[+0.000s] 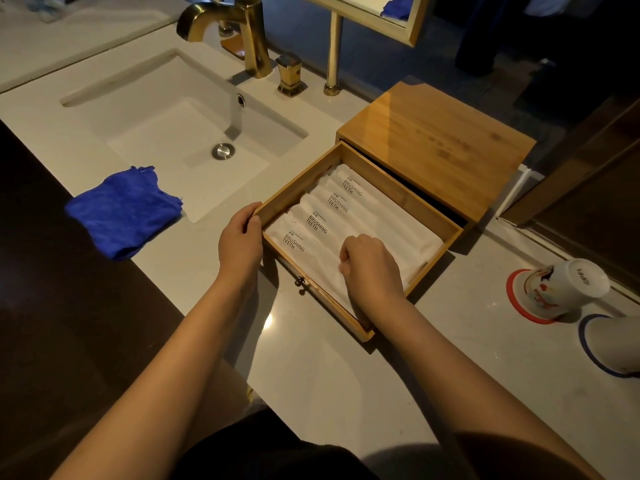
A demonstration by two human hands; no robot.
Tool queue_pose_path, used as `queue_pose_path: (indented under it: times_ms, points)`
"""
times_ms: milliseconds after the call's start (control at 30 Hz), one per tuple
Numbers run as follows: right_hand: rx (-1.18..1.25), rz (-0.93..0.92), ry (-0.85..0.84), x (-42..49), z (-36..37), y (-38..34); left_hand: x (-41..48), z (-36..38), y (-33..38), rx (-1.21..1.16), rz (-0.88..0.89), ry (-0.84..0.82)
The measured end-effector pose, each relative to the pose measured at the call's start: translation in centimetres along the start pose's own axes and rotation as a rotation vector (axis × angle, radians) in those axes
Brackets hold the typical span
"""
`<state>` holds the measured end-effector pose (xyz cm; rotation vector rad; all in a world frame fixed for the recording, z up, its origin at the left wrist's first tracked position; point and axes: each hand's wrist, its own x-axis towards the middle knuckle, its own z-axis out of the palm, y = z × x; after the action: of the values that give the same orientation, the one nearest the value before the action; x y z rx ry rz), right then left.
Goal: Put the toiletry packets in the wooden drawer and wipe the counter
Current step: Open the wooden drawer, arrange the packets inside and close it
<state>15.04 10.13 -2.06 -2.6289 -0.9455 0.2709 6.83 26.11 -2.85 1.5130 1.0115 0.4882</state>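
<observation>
Toiletry packets (349, 216) lie rowed in the open wooden drawer (434, 252); left hand (240, 237) grips its corner, right hand (369, 263) fingers curled upon them: press flat before closing.

2 bare forearms reach in from the bottom edge. No sleeves, watch, bracelets or rings show on either one. The left hand (241, 237) and the right hand (369, 265) are both uncovered, without gloves. The fingernails that can be seen look short and plain, though the light is dim. At the very bottom, between the arms, sits a dark shape, possibly black clothing on the person's body.
</observation>
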Motion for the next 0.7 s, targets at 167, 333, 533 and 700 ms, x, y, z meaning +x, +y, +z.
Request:
queue_pose_path:
  times_ms: [167,333,533,700]
  points:
    - [-0.036,0.019,-0.045,0.0,0.2,0.1,-0.1,0.0,0.2,0.011,0.004,-0.002]
    - [0.081,0.041,0.031,-0.4,-0.4,0.3,-0.1,-0.2,0.4,0.048,0.005,-0.013]
    - [0.234,0.106,0.026,-1.5,-1.5,0.1,0.6,-0.6,0.6,0.157,0.088,-0.021]
    - [0.335,0.188,0.037,-2.5,-1.9,-1.2,2.2,-1.3,2.1,0.267,0.158,-0.239]
